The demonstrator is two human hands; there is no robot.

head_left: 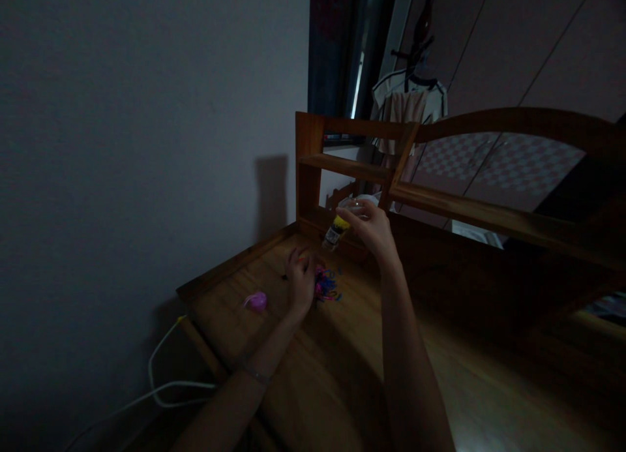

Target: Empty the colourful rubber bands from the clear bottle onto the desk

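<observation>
My right hand (372,229) is raised above the wooden desk, its fingers closed around the upper end of a clear container (336,233). The container tilts down to the left and shows a yellow band and a dark printed label. Lower and to the left, my left hand (302,279) has its fingers curled in close to the desktop. Whether it holds anything is too dark to make out. Right beside it lies a tangled pile of thin pink, blue and purple loops (327,286), partly hidden by that hand. A small purple item (258,301) with pale strings rests farther left.
The wooden desk (342,354) meets a pale wall (147,145) on the left. A wooden shelf frame (357,168) rises along its back edge. A white cable (156,374) hangs off the left side. Clothes (403,103) hang behind the shelf. The room is dim.
</observation>
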